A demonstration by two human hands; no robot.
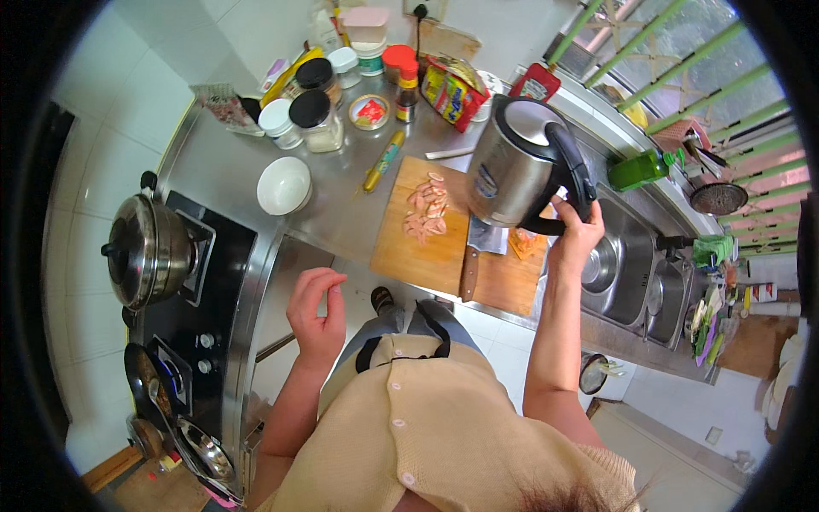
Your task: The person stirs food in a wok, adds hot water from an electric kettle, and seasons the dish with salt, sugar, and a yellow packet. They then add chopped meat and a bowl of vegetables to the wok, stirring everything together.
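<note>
My right hand [579, 224] grips the black handle of a stainless steel electric kettle [512, 163], held above the right part of a wooden cutting board [397, 246]. Slices of pinkish sausage [427, 208] lie on the board's left half. A cleaver with a brown wooden handle [469, 275] rests on the board, its blade partly hidden beneath the kettle. Beside the blade is a small orange heap of food [526, 243]. In front of my body hovers my left hand [318, 313], fingers curled with a gap to the thumb, holding nothing.
A lidded steel pot [144, 249] and a black pan [150, 384] stand on the gas stove at left; a blue flame shows under the pan. A white bowl [284, 185], a wrapped sausage [384, 162] and jars [317, 121] occupy the counter. The sink [617, 269] is at right.
</note>
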